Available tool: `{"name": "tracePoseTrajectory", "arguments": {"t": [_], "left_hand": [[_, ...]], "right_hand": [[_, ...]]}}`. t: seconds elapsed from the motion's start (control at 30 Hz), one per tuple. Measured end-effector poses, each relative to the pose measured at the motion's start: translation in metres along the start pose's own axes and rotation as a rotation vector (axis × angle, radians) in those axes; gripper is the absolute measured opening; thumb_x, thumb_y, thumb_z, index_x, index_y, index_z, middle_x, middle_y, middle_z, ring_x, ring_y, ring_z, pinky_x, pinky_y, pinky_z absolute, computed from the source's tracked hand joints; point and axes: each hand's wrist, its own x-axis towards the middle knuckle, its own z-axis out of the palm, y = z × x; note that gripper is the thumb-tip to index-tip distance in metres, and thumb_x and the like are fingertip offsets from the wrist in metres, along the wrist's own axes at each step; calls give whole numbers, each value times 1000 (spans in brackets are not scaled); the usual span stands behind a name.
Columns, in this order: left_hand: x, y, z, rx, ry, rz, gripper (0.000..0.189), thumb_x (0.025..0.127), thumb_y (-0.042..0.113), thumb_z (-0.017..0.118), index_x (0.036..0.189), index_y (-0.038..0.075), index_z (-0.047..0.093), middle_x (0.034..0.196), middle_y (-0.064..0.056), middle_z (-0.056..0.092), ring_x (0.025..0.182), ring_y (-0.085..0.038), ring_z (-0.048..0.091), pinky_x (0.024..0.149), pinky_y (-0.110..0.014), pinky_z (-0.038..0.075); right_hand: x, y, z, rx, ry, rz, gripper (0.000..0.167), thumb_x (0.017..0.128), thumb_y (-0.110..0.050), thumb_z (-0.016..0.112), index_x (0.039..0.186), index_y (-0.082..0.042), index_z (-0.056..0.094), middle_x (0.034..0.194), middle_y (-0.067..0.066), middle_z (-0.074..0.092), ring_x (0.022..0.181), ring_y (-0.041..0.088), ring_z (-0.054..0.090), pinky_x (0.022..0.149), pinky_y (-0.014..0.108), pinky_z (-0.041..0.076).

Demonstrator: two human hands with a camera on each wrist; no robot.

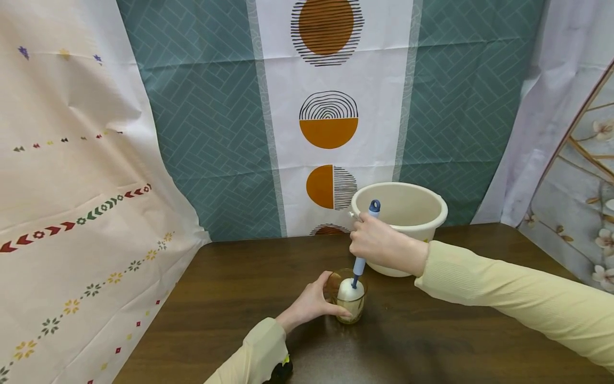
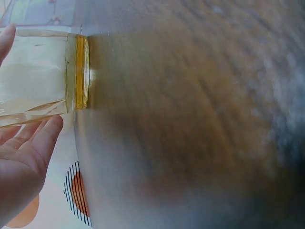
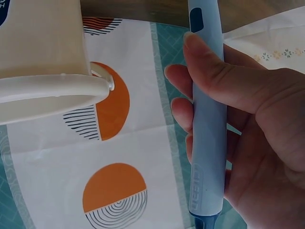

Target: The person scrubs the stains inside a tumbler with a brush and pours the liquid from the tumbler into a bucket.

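Note:
An amber-tinted drinking glass (image 1: 348,319) stands upright on the dark wooden table. My left hand (image 1: 314,301) grips its side, thumb at the near side and fingers toward the far side. Inside the glass sits the white sponge head (image 1: 351,292) of a cup brush, whose light blue handle (image 1: 360,265) rises tilted out of the rim. Around that handle my right hand (image 1: 381,240) wraps its fingers, the thumb lying along it in the right wrist view. In the left wrist view the glass's thick yellow base (image 2: 82,71) shows, the pale sponge blurred behind its wall.
A cream-white bucket (image 1: 403,207) stands behind the right hand, toward the back of the table (image 1: 249,288). A patterned cloth (image 1: 331,80) hangs behind the table, with a cream one (image 1: 86,176) at the left and a floral one (image 1: 582,213) at the right.

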Motion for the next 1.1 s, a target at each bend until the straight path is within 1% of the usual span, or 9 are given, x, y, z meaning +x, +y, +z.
{"name": "tracePoseTrajectory", "arguments": {"t": [0.23,0.4,0.53,0.7,0.77,0.93,1.1], "left_hand": [[1,0,0,-13,-3,5,69,66,25,83,120,6,43,106,-1,56,96,-15,53,74,-27,45],[1,0,0,-35,-4,8,67,66,24,83,118,9,44,106,-3,56,96,-16,53,73,-28,46],[0,1,1,-33,6,24,65,66,20,83,117,10,44,105,-2,55,95,-17,53,73,-28,46],[-8,22,-1,-41,13,46,62,67,9,81,115,3,44,102,-4,55,93,-22,53,73,-34,46],[-8,22,-1,-42,14,44,62,67,9,81,116,3,44,102,-4,55,93,-22,53,73,-34,46],[-1,0,2,-16,23,36,66,66,19,82,118,9,43,104,2,55,92,-13,53,73,-28,45],[0,-2,2,12,32,45,67,66,22,83,119,11,44,105,4,54,91,-12,53,73,-28,45]], "right_hand": [[-2,2,-1,3,-13,7,9,72,-17,76,68,-20,68,66,-1,60,63,18,52,60,29,35],[-4,4,-2,8,-4,20,9,71,-18,76,67,-20,68,66,-1,60,64,18,53,59,29,35],[-3,6,-4,4,-6,27,9,70,-19,77,67,-19,69,66,0,60,64,18,54,58,29,35],[-3,9,-7,-4,-7,25,8,70,-20,77,69,-19,70,67,0,60,64,17,53,57,29,34],[-3,9,-8,-5,-5,27,8,70,-20,77,68,-19,69,67,0,60,64,17,53,58,29,34],[-3,10,-9,-10,-6,28,9,69,-20,77,67,-19,69,66,-1,59,64,17,52,58,29,33],[-3,11,-8,-11,17,34,10,69,-19,77,65,-20,68,65,0,58,63,18,52,57,29,33]]}}
